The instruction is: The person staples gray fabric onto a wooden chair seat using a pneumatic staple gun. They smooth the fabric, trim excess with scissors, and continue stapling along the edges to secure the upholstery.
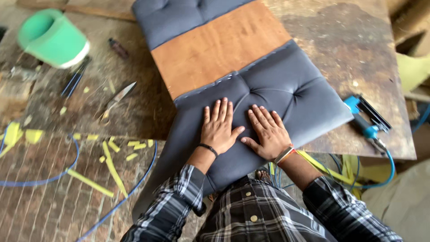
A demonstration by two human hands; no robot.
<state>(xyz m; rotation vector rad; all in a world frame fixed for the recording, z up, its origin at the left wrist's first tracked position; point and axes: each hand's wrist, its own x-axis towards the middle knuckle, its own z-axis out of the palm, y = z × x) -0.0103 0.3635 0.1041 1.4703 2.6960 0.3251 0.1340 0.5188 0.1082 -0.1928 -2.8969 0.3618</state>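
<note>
A grey tufted upholstered cushion is stapled along the edge of a brown plywood panel on the workbench. My left hand lies flat on the grey fabric, fingers spread, a black band on its wrist. Beside it my right hand also presses flat on the fabric, with an orange and white band at the wrist. Loose grey fabric hangs over the bench's near edge below my hands. A second grey padded section covers the panel's far end.
A blue pneumatic stapler with a blue hose lies at the bench's right edge. Scissors lie left of the panel, a green bucket at far left. Yellow foam scraps and blue hose lie on the floor.
</note>
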